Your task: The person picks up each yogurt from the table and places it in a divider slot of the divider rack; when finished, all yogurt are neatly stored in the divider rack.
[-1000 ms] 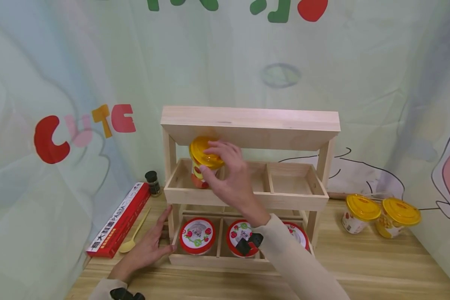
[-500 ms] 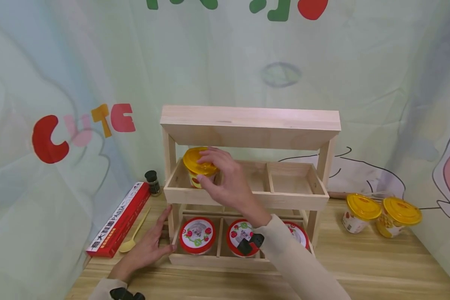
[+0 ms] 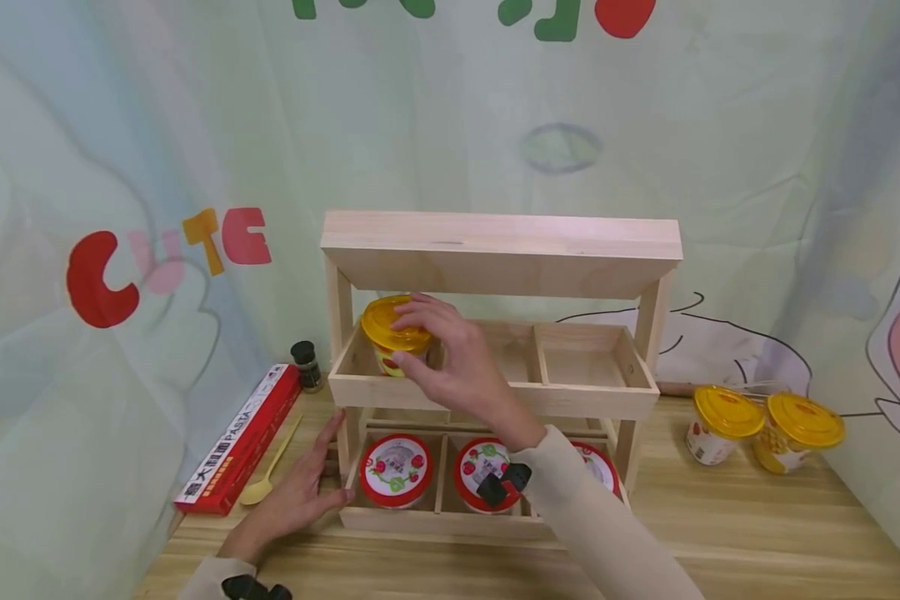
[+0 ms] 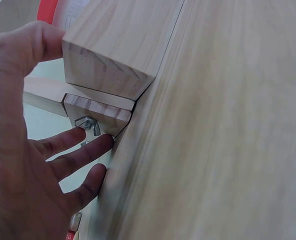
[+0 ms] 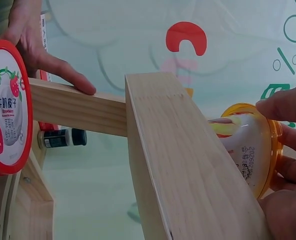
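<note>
My right hand (image 3: 461,354) holds a small plastic cup (image 3: 385,321) with a yellow lid, thumb and fingers round the lid's rim. The cup stands upright in the left compartment of the upper tray of a two-tier wooden rack (image 3: 502,235); the tray's front board hides its base. Against the rack's lower left side rests my left hand (image 3: 300,496), fingers spread. In the left wrist view its thumb touches a wooden corner, and its fingers lie near a wing nut (image 4: 89,125). Red-rimmed tubs (image 3: 396,471) sit in the lower tray, one partly covered by my right arm.
Two more yellow-lidded cups (image 3: 726,421) stand on the table at the right. To the left lie a red pasta box (image 3: 243,442) and a yellow spoon (image 3: 258,487), with a black-capped jar (image 3: 306,367) behind. Printed curtains surround the table.
The right hand has lowered the yellow-lidded cup into the upper left compartment and shifted it slightly left; its tilt is gone. The left hand has stayed put.
</note>
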Demonstrator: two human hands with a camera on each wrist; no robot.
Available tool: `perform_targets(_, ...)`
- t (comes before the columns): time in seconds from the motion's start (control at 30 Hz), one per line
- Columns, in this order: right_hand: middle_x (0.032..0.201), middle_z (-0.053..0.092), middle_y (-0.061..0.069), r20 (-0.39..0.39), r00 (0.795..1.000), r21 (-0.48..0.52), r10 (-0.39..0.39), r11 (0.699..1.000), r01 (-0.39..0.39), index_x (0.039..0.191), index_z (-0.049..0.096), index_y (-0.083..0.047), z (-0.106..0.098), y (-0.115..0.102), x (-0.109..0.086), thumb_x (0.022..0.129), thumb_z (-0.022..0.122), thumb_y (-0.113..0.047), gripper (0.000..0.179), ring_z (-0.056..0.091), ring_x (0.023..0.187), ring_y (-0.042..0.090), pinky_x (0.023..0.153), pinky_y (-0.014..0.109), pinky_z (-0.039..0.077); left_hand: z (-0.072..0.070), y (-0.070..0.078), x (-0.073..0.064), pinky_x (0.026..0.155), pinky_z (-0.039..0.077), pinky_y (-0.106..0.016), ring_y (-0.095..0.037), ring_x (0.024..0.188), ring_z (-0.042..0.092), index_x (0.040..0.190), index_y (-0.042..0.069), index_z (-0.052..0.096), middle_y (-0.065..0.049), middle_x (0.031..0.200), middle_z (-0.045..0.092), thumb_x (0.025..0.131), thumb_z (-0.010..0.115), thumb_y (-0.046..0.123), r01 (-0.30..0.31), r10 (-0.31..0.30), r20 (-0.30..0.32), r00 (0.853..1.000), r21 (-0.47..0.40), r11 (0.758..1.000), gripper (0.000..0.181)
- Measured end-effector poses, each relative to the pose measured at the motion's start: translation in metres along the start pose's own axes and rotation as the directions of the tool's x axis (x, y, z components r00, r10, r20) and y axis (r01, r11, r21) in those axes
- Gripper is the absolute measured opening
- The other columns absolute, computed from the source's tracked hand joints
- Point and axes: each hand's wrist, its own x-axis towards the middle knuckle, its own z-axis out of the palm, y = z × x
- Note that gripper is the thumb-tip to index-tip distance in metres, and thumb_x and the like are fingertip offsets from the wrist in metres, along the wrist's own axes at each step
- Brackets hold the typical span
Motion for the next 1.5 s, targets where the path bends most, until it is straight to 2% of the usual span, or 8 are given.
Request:
perform_targets(0.07,0.143,0.071,0.010,0.000,1.000,0.006,-0.011,1.000,0.011,0.126,0.073,-0.008,-0.001,0.001,0.000,0.095,0.080,-0.018,0.033,0.052,0.153,0.030,0.129,0.043,0.041,0.000,0.000,0.001,0.093,0.062,-0.054,-0.044,0.125,0.069,0.173,0.022,0.003,-0.034,0.157,0.044,0.087,0.082,0.032,-0.001,0.001,0.000,1.000,-0.003,1.000,0.118)
perform_targets(0.23,0.146,0.069,0.012,-0.005,1.000,0.026,-0.028,0.999,0.028,0.126,0.072,-0.007,-0.005,0.001,0.000,0.094,0.081,-0.017,0.034,0.051,0.153,0.035,0.128,0.043,0.041,0.001,0.001,0.002,0.094,0.060,-0.061,-0.047,0.126,0.067,0.173,0.021,0.003,-0.035,0.157,0.043,0.086,0.082,0.031,-0.005,0.005,-0.007,1.000,-0.010,1.000,0.118)
perform_targets(0.47,0.152,0.065,0.009,-0.004,1.000,0.023,-0.004,1.000,0.004,0.130,0.071,-0.009,-0.012,0.001,-0.004,0.096,0.079,-0.019,0.036,0.049,0.155,0.030,0.130,0.046,0.038,0.002,0.003,0.003,0.094,0.061,-0.057,-0.041,0.123,0.069,0.173,0.024,0.002,-0.033,0.155,0.045,0.086,0.082,0.032,0.024,-0.023,0.016,1.000,-0.019,1.000,0.119)
perform_targets(0.7,0.152,0.065,0.008,-0.043,0.999,-0.026,0.002,1.000,-0.003,0.131,0.070,-0.010,-0.030,0.001,-0.015,0.096,0.079,-0.022,0.039,0.053,0.149,0.026,0.127,0.053,0.040,0.001,0.003,0.003,0.094,0.061,-0.058,-0.044,0.125,0.067,0.174,0.024,0.002,-0.033,0.155,0.044,0.086,0.083,0.032,0.028,-0.028,0.018,0.999,-0.021,0.999,0.119)
perform_targets(0.97,0.155,0.063,0.005,-0.071,0.996,-0.035,0.058,0.998,-0.061,0.136,0.070,-0.012,-0.058,0.003,-0.038,0.095,0.079,-0.022,0.043,0.050,0.150,0.024,0.126,0.055,0.039,0.000,0.003,0.002,0.094,0.060,-0.068,-0.058,0.132,0.060,0.173,0.022,0.003,-0.037,0.159,0.040,0.086,0.083,0.031,0.010,-0.010,0.005,1.000,-0.020,1.000,0.119)
perform_targets(1.2,0.156,0.062,0.006,-0.099,0.991,-0.049,0.086,0.995,-0.092,0.137,0.069,-0.013,-0.081,0.005,-0.061,0.094,0.079,-0.018,0.044,0.050,0.151,0.026,0.125,0.059,0.038,0.000,0.003,0.001,0.094,0.062,-0.058,-0.054,0.131,0.062,0.173,0.023,0.002,-0.036,0.159,0.042,0.086,0.083,0.032,0.017,-0.017,0.010,1.000,0.000,1.000,0.120)
perform_targets(1.37,0.154,0.064,0.005,-0.136,0.986,-0.075,0.100,0.991,-0.111,0.137,0.070,-0.018,-0.097,0.006,-0.078,0.092,0.080,-0.015,0.046,0.052,0.150,0.025,0.124,0.059,0.039,0.000,0.002,0.001,0.094,0.062,-0.055,-0.055,0.131,0.062,0.173,0.022,0.003,-0.036,0.159,0.042,0.085,0.084,0.031,0.003,-0.003,0.000,1.000,0.006,1.000,0.120)
perform_targets(1.5,0.154,0.064,0.003,-0.161,0.977,-0.107,0.141,0.981,-0.159,0.137,0.069,-0.019,-0.109,0.006,-0.090,0.092,0.081,-0.015,0.047,0.053,0.149,0.025,0.121,0.059,0.043,0.000,0.003,0.000,0.094,0.062,-0.055,-0.055,0.131,0.063,0.173,0.022,0.003,-0.036,0.159,0.042,0.085,0.084,0.030,0.001,-0.001,-0.003,1.000,0.009,1.000,0.120)
